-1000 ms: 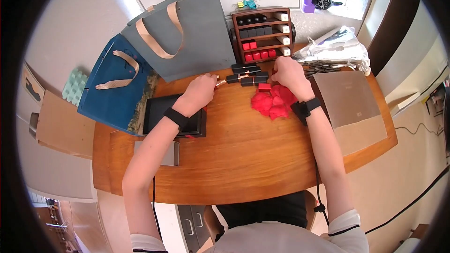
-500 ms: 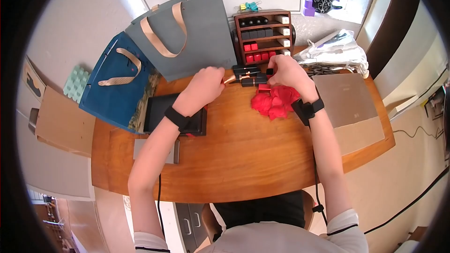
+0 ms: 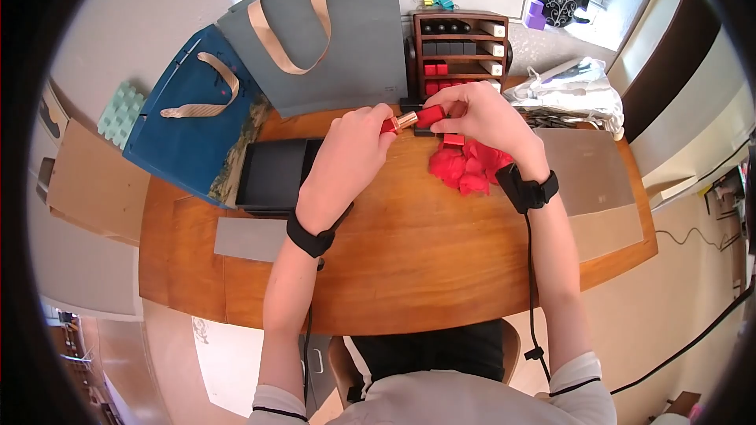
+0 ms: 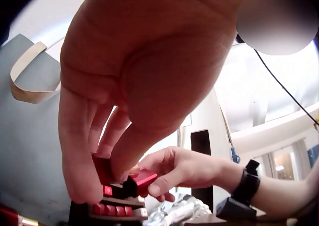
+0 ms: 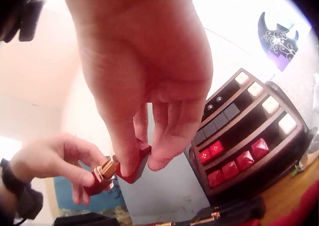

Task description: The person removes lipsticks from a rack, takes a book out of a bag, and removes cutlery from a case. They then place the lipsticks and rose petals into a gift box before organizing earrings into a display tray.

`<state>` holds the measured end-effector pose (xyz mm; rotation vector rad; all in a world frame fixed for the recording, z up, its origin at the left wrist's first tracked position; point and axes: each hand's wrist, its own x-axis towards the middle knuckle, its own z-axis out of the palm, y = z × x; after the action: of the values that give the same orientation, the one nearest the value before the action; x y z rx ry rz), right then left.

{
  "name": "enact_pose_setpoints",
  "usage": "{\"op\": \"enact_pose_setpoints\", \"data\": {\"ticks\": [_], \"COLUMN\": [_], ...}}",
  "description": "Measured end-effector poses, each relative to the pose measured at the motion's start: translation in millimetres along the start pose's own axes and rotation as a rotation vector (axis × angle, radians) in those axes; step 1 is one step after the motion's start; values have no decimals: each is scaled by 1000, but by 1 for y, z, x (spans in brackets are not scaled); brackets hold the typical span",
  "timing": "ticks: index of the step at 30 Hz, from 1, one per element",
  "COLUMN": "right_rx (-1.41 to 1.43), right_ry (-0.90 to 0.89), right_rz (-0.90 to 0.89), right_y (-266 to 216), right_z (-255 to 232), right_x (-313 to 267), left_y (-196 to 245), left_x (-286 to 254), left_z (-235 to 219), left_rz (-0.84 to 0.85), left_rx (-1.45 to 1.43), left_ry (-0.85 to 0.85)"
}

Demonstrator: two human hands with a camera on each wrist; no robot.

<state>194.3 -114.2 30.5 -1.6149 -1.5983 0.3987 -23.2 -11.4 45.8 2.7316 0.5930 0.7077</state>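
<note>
My left hand [image 3: 354,145] grips the red base of a lipstick [image 5: 105,168], whose gold tube points toward my right hand. A red lipstick cap [image 3: 429,116] is pinched between the thumb and fingers of my right hand [image 3: 484,114]. Its dark open end faces the lipstick in the left wrist view. Lipstick and cap are raised over the back of the desk, close together in front of the rack. Black lipstick pieces [image 5: 234,211] lie below the hands, partly hidden by them in the head view. A small red block [image 3: 453,140] rests beside red petals [image 3: 468,165].
Behind the hands stands a wooden rack [image 3: 461,16] with rows of lipsticks. A grey paper bag [image 3: 354,47] and a blue bag [image 3: 189,126] fill the back left, near a black tray [image 3: 272,173]. On the right lie a brown-grey box [image 3: 587,157] and a silvery wrapped bundle [image 3: 571,86].
My left hand has moved right with the lipstick, and my right hand has brought the cap opposite it. Both are nearer each other than before. The head view has shifted slightly.
</note>
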Motion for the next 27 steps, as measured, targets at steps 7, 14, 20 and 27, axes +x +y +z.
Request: {"op": "enact_pose_setpoints", "data": {"ticks": [7, 14, 20, 27], "right_rx": [64, 46, 25, 26], "right_ry": [10, -30, -66, -35], "right_rz": [-1, -20, -89, -120], "right_y": [5, -7, -8, -22], "right_z": [-1, 7, 22, 27], "right_x": [2, 4, 6, 3], "left_y": [-16, -16, -19, -18], "left_x": [-3, -7, -7, -8], "left_z": [5, 5, 6, 8], "left_rz": [-15, -5, 31, 87], "left_rx": [-1, 6, -34, 36], "left_ry": [-12, -25, -4, 51]}}
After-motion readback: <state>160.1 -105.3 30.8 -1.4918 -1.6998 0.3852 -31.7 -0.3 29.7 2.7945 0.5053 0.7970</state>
